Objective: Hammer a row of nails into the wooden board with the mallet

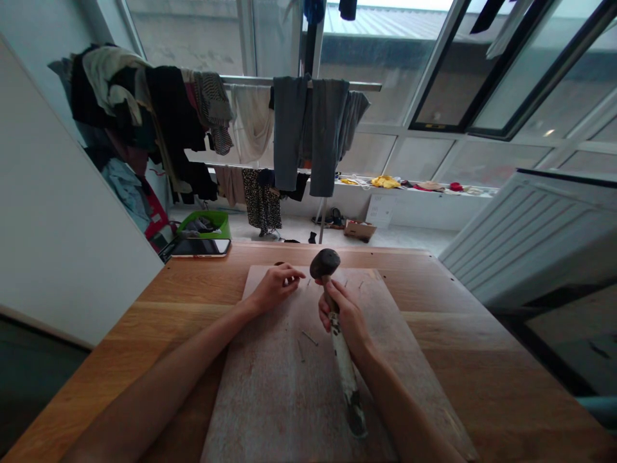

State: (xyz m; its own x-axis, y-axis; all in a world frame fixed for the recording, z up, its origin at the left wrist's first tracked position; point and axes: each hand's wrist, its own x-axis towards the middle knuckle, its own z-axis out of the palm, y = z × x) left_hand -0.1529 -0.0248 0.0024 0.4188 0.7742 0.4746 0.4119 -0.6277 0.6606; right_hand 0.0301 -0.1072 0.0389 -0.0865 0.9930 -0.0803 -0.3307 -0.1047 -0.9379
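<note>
My right hand (346, 316) is wrapped round the pale handle of a hammer (326, 265), whose dark head is raised above a worn wooden board (270, 386). The handle runs back under my wrist. My left hand (277, 285) rests on the board's far left part with its fingertips pinched together, seemingly on a small nail that I cannot make out. Two loose nails (309, 337) lie on the board between my hands. A few more nails stand or lie near the board's far edge, beyond the hammer head.
The board lies on a wooden table (482, 347). A phone (200, 247) lies at the table's far left corner. Beyond stand a clothes rack with hanging garments (308, 128), a green basket (205, 224), a white panel (58, 218) on the left and a white slatted panel (535, 225) on the right.
</note>
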